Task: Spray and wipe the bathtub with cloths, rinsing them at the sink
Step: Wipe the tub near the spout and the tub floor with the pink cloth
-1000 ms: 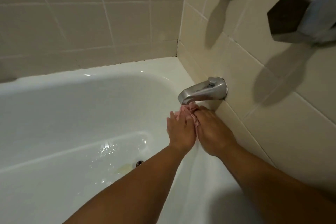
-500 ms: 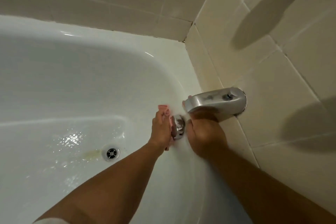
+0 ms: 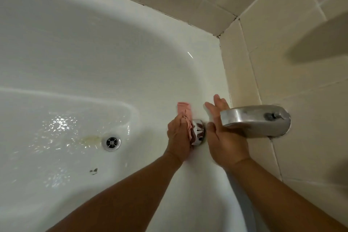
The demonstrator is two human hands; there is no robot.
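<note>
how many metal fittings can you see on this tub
3: the spout on the tiled wall, the round chrome overflow plate between the hands, the drain in the floor.

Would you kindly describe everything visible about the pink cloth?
The pink cloth is a small, soft-looking fabric piece, bunched and creased. The left hand grips it and presses it against the round chrome fitting on the tub's end wall. One flat corner sticks up above the fingers; its lower part is hidden behind the hand.
</note>
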